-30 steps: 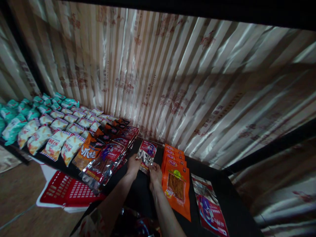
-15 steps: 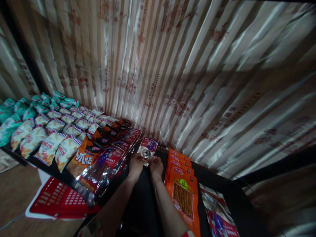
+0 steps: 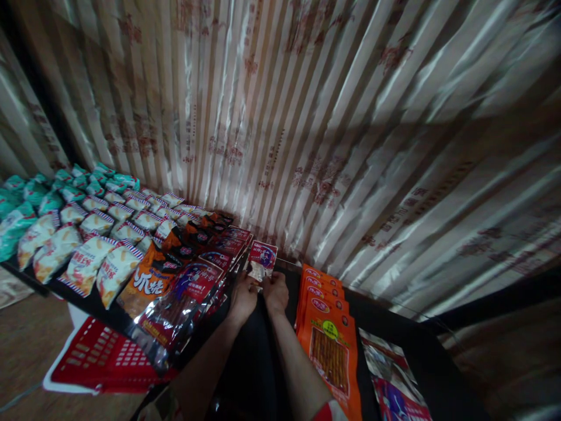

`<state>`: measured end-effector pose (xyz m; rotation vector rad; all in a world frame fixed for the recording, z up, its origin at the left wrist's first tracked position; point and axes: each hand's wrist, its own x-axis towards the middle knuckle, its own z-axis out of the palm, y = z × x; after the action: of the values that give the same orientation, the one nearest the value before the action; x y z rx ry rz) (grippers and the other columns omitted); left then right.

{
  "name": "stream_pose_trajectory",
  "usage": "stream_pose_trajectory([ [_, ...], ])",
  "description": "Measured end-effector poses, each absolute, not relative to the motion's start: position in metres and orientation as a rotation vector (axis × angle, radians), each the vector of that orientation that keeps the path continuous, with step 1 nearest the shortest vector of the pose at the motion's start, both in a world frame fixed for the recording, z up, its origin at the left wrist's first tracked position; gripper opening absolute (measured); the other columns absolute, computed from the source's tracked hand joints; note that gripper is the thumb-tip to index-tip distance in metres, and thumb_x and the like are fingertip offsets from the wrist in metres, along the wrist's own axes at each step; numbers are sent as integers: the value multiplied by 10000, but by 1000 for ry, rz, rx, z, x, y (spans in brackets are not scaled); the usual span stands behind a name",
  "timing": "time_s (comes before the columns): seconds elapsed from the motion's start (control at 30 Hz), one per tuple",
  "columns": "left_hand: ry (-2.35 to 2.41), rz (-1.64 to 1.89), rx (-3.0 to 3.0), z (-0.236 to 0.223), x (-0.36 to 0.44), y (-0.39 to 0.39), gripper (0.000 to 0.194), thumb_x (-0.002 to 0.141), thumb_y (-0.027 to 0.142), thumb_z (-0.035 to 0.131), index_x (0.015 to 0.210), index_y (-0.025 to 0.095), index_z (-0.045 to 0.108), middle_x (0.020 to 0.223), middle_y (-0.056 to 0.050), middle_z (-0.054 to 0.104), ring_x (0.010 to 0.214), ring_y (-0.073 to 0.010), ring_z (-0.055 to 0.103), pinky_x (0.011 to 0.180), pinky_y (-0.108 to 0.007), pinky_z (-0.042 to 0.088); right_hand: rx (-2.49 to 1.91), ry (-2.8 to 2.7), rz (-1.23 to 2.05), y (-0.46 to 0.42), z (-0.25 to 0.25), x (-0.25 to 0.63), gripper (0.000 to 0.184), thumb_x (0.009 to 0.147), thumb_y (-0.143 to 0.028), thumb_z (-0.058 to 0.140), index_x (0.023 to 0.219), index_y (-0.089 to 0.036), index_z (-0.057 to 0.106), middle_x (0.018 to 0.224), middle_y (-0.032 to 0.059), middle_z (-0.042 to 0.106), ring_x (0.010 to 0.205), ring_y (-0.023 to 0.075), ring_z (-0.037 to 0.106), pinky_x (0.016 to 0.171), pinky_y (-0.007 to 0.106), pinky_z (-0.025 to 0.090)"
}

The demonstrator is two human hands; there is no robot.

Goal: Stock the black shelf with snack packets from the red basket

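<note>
A red and silver snack packet (image 3: 263,257) with a blue figure on it is held by its near end at the back of the black shelf. My left hand (image 3: 243,295) grips its left side and my right hand (image 3: 276,292) its right side, both with fingers closed. To the left lies a row of overlapping dark red and silver packets (image 3: 197,283). On the right, orange packets of brown sticks (image 3: 328,345) overlap in a row. Another silver and red packet (image 3: 397,374) lies by itself farther right.
Orange and black bags (image 3: 153,272), white chip bags (image 3: 87,257) and teal bags (image 3: 17,225) fill the shelf's left part. Below its front edge is a red basket (image 3: 100,359). A striped, shiny corrugated sheet (image 3: 280,117) rises behind the shelf.
The packet between my hands has shifted slightly left and back, towards the corrugated sheet. Both hands still hold it. The view has turned a little.
</note>
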<state>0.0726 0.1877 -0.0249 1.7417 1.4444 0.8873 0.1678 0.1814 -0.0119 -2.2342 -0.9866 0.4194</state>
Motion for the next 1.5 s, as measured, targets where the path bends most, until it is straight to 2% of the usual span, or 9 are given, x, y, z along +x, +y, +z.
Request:
stream_pose_trajectory([
  [0.17, 1475, 832, 1865, -23, 72, 187, 284, 763, 59, 452, 929, 158, 661, 1202, -86, 567, 1214, -199, 431, 1042, -328, 320, -2420, -1068, 384, 177, -4, 166, 289, 838, -336, 422, 1107, -251, 489, 1003, 41, 665, 869, 204, 636, 636, 290, 415],
  [0.33, 1464, 844, 2019, -21, 71, 184, 269, 759, 73, 457, 898, 172, 665, 1063, -70, 619, 1123, -214, 492, 1001, -358, 365, -2425, -1188, 328, 174, -6, 165, 261, 855, -348, 393, 1062, -268, 531, 1030, 44, 649, 862, 188, 630, 646, 284, 413],
  [0.53, 1496, 860, 2119, -18, 70, 176, 292, 758, 68, 442, 923, 149, 669, 1183, -100, 580, 1190, -256, 435, 1029, -425, 338, -2414, -1204, 335, 172, -2, 162, 270, 854, -347, 393, 1061, -266, 548, 1034, 45, 640, 860, 181, 625, 667, 284, 419],
  [0.73, 1410, 785, 2140, -13, 68, 172, 339, 747, 62, 436, 990, 135, 661, 1180, -98, 596, 1203, -234, 433, 1082, -391, 278, -2424, -1215, 362, 173, -3, 164, 266, 860, -358, 402, 1062, -276, 555, 1028, 34, 643, 866, 186, 623, 659, 279, 414],
  [1.13, 1465, 694, 2128, -9, 67, 172, 333, 776, 101, 424, 1003, 108, 667, 1225, -118, 566, 1213, -223, 427, 1073, -320, 282, -2534, -1248, 354, 171, 5, 160, 292, 880, -403, 370, 1073, -314, 571, 984, 44, 592, 825, 183, 618, 633, 278, 414],
  [1.3, 1453, 681, 2138, -9, 65, 170, 345, 764, 97, 436, 1032, 107, 653, 1262, -119, 545, 1238, -238, 402, 1086, -357, 268, -2503, -1221, 359, 169, 1, 162, 292, 877, -378, 378, 1080, -314, 579, 974, 35, 583, 829, 179, 614, 641, 272, 416],
  [1.5, 1428, 805, 2204, -11, 65, 164, 368, 770, 63, 405, 1048, 110, 641, 1251, -138, 551, 1276, -246, 363, 1087, -418, 271, -2302, -1233, 251, 155, -4, 159, 322, 887, -315, 350, 1091, -247, 591, 996, 48, 576, 820, 146, 600, 667, 237, 424],
])
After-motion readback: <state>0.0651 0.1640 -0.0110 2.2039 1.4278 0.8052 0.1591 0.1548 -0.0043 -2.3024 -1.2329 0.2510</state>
